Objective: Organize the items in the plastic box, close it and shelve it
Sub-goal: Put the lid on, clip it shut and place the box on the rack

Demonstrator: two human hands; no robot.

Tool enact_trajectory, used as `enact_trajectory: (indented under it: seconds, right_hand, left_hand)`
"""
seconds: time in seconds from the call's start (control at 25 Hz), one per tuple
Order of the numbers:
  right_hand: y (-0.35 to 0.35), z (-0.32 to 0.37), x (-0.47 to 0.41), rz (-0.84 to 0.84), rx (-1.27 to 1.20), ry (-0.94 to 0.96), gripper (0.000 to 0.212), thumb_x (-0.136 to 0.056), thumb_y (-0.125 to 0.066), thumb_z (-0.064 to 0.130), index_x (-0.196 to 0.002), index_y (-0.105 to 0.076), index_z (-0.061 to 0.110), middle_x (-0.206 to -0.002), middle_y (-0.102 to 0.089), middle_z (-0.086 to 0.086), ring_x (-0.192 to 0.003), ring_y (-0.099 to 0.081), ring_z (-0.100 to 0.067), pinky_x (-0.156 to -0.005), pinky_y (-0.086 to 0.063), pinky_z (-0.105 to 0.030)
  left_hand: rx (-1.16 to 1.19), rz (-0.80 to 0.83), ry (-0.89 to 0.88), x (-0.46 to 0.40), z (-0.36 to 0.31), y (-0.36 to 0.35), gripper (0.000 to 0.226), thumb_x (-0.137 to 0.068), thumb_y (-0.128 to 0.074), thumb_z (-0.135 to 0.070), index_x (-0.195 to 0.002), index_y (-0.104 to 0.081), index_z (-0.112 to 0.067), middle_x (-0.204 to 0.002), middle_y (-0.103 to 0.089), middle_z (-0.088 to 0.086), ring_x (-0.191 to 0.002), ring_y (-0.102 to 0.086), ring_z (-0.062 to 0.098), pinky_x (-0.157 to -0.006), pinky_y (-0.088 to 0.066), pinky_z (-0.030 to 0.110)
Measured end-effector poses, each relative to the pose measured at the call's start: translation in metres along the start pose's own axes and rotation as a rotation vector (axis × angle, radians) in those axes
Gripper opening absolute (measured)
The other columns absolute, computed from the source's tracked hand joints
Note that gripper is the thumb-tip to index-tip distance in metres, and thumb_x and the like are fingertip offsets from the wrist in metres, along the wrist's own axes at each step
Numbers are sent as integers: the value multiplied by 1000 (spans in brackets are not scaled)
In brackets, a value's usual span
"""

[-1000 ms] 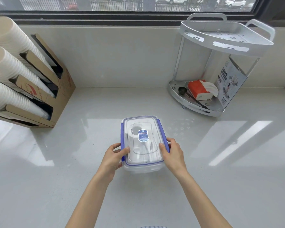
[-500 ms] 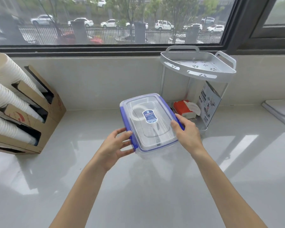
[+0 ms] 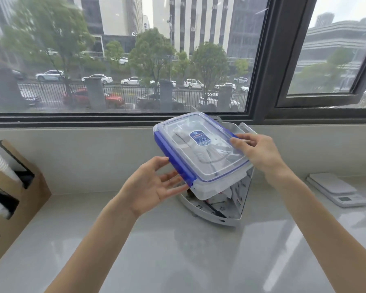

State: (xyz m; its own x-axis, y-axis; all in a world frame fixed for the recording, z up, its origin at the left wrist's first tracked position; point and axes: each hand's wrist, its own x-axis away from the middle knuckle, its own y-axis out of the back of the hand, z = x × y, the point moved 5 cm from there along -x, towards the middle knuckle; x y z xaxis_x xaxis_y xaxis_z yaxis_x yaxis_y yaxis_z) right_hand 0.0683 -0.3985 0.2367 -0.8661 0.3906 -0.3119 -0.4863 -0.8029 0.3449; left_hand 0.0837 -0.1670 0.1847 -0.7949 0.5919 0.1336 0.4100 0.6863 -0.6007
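left hand (image 3: 150, 185): bare, no glove, ring or watch | right hand (image 3: 260, 153): bare | forearms: unsleeved

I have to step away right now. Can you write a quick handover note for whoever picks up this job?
Left hand: open, palm up, fingers under the box's near-left edge.
Right hand: grip on the box's right side, thumb on the lid.
Box: in the air, tilted, in front of the rack's top tier.
Done: items inside, lid on, blue latch down.
Left: set the box on the rack, then let go.
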Motion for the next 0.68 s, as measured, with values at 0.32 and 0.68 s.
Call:
enact_trajectory:
  seconds: [0.32,0.68]
  right_hand:
    - [43,30,-86,-9,27,103,25,-82,-65,20,-102,-67,5,-82,-62,-1,-63,-50,3,-45,-35,6]
    - [46,-5,-177,-14,37,44,28,-80,-66,27,-102,-69,10,-92,-64,-1,-87,-56,-12,-77,-39,-22]
  left_hand:
    - [23,126,-16,-69,-40,-53,41,-68,-57,-17,-109,-50,-11,-103,-63,17,-92,-66,31,-77,-58,43]
    - [62,140,23,-150,-57,-66,41,-70,-56,-17,-109,-51,-9,-109,-59,18,-98,-63,33,-78,-57,45]
